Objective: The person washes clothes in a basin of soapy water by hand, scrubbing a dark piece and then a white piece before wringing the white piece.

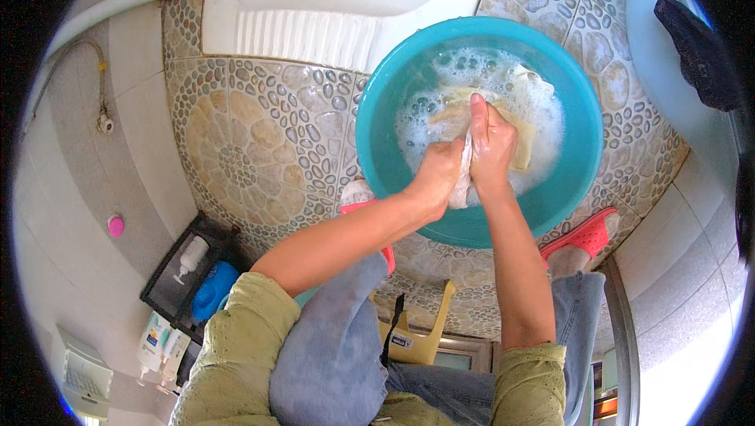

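Observation:
A round teal plastic basin [378, 101] stands on the pebble-patterned floor, holding sudsy water. Above its near half, my left hand [441, 171] and my right hand [494, 141] are pressed together, both closed on a wet white cloth [462, 181]. The cloth shows between them and hangs down below the left hand. Beyond and beside my hands, a pale yellow cloth [522, 144] lies in the foam, partly under water. A white piece of fabric [534, 79] pokes out of the suds near the basin's far right side.
A white squat toilet [348, 42] lies beyond the basin. Red slippers [581, 236] are on my feet, either side of it. A yellow plastic stool [422, 346] is beneath me. A black rack [177, 272] with bottles stands left; a translucent, pale-blue container [660, 60] stands right.

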`<action>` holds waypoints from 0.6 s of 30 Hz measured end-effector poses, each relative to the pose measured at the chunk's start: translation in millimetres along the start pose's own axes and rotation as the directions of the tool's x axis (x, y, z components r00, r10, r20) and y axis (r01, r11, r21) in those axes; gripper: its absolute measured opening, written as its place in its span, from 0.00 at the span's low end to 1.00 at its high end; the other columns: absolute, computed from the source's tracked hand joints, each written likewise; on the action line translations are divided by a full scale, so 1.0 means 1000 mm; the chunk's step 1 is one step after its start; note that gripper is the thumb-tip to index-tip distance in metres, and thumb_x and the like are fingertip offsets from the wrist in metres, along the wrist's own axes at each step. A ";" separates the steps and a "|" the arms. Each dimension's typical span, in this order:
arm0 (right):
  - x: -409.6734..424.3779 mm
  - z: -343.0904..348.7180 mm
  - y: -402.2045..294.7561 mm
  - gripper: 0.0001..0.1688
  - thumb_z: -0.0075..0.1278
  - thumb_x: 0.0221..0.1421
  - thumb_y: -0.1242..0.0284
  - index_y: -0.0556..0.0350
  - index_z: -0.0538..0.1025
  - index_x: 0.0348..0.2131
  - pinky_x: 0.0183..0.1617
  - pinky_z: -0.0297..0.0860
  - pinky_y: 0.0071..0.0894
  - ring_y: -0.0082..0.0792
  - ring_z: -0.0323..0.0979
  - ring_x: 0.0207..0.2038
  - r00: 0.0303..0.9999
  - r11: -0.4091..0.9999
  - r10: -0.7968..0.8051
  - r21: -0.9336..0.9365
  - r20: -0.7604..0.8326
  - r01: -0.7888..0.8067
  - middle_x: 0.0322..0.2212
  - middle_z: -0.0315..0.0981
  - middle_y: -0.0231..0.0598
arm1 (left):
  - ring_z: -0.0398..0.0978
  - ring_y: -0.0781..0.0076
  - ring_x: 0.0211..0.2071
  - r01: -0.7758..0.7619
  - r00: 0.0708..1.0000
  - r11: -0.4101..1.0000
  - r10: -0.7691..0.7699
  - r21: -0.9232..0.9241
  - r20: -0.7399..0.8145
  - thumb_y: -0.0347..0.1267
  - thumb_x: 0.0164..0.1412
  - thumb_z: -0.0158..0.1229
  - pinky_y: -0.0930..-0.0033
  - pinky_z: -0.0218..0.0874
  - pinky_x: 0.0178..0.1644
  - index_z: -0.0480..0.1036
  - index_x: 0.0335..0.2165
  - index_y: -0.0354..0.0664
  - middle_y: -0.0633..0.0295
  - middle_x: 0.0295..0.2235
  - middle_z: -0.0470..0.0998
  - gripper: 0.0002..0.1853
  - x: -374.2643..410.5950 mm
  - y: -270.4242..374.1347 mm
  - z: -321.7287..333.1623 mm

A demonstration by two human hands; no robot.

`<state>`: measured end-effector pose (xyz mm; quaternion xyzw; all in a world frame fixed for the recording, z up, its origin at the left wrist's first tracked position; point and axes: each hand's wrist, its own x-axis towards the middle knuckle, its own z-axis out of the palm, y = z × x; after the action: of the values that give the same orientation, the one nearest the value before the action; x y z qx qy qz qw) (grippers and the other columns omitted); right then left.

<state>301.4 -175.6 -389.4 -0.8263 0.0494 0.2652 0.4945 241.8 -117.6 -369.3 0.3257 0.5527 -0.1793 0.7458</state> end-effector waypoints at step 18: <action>0.019 -0.066 0.009 0.15 0.48 0.49 0.62 0.55 0.68 0.19 0.25 0.55 0.17 0.15 0.57 0.22 0.721 0.952 0.157 0.091 0.675 -0.292 0.17 0.63 0.24 | 0.70 0.77 0.32 -0.217 0.907 0.945 0.102 0.245 0.409 0.42 0.55 0.47 0.74 0.62 0.36 0.68 0.35 0.36 0.62 0.31 0.72 0.19 0.014 0.047 -0.040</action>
<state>340.4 -232.0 -381.5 -0.6152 -0.0030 0.5919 0.5207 247.3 -54.9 -375.7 0.4318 0.3321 -0.2560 0.7986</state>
